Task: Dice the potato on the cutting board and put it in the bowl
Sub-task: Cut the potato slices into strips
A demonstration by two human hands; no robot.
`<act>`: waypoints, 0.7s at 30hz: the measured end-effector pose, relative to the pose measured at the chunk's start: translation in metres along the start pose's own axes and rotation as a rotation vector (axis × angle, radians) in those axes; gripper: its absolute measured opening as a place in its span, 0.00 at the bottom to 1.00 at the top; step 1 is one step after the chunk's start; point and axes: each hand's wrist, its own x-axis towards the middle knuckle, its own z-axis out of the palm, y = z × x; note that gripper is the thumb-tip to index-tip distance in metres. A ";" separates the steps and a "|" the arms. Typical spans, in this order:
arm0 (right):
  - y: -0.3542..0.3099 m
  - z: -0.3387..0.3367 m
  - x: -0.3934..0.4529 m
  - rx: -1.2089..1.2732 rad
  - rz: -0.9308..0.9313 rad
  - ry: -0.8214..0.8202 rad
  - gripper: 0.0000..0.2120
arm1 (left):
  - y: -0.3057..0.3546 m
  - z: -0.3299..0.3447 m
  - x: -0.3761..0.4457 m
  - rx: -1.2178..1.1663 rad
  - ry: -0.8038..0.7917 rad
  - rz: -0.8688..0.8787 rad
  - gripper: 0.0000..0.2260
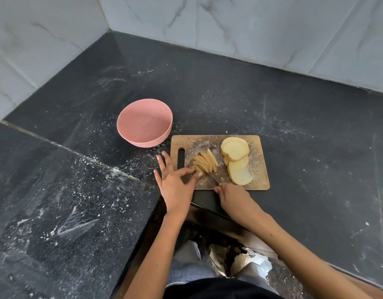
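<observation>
Bowl: a pink bowl [144, 123] stands on the dark stone counter [294, 130], just beyond the far-left corner of the cutting board [259, 182]; nothing shows inside it.
Board: the wooden board lies flat near the counter's front edge, its handle slot at the left.
Potato: all of it is on the board. Thin potato strips [205, 161] fan out left of centre; round potato slices [236, 157] overlap on the right side.
Left hand [175, 186]: fingers spread and fairly straight, thumb and forefinger tips touching the near end of the strips, gripping nothing.
Right hand [231, 196]: fingers clenched round the handle of a knife [213, 176], whose blade lies against the strips.
Writing: no lettering can be read on bowl, board or knife.
</observation>
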 end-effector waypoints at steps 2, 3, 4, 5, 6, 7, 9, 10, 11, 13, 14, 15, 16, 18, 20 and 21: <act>-0.004 -0.002 0.009 -0.004 -0.026 0.008 0.17 | 0.001 -0.001 -0.001 0.004 -0.005 0.001 0.12; -0.005 -0.003 0.012 -0.003 -0.036 0.009 0.17 | 0.001 -0.001 -0.001 0.006 -0.003 0.005 0.12; -0.005 -0.003 0.013 -0.004 -0.044 0.008 0.17 | 0.001 0.000 -0.002 0.006 0.004 0.010 0.12; -0.006 -0.003 0.013 -0.007 -0.049 0.012 0.17 | 0.001 0.000 -0.003 0.004 0.016 0.016 0.12; -0.007 -0.002 0.013 -0.011 -0.049 0.021 0.17 | 0.000 0.000 -0.003 0.002 0.029 0.026 0.11; -0.009 -0.002 0.014 -0.017 -0.048 0.032 0.16 | 0.000 0.002 -0.004 0.002 0.038 0.037 0.11; -0.013 -0.001 0.016 -0.022 -0.052 0.047 0.16 | -0.001 0.004 -0.005 0.010 0.043 0.055 0.11; -0.015 -0.002 0.016 -0.012 -0.058 0.049 0.16 | -0.002 0.004 -0.005 0.020 0.042 0.059 0.11; -0.016 -0.004 0.016 0.013 -0.065 0.049 0.16 | -0.003 0.005 -0.005 0.031 0.039 0.062 0.11; -0.013 -0.009 0.012 0.087 -0.073 0.066 0.17 | -0.005 0.005 -0.006 0.049 0.032 0.078 0.10; -0.010 -0.010 0.009 0.112 -0.073 0.082 0.18 | -0.007 0.005 -0.007 0.051 0.028 0.086 0.10; -0.008 -0.011 0.006 0.124 -0.077 0.090 0.18 | -0.008 0.005 -0.007 0.049 0.027 0.089 0.09; -0.005 -0.011 0.004 0.128 -0.085 0.091 0.19 | -0.009 0.005 -0.007 0.045 0.029 0.091 0.09; -0.002 -0.009 0.000 0.126 -0.101 0.093 0.19 | -0.011 0.005 -0.006 0.031 0.047 0.096 0.07; 0.000 -0.005 0.000 0.092 -0.110 0.107 0.18 | -0.009 0.005 -0.005 -0.011 0.067 0.087 0.06; -0.001 -0.003 0.001 0.068 -0.117 0.117 0.17 | -0.007 0.005 -0.005 -0.036 0.071 0.075 0.05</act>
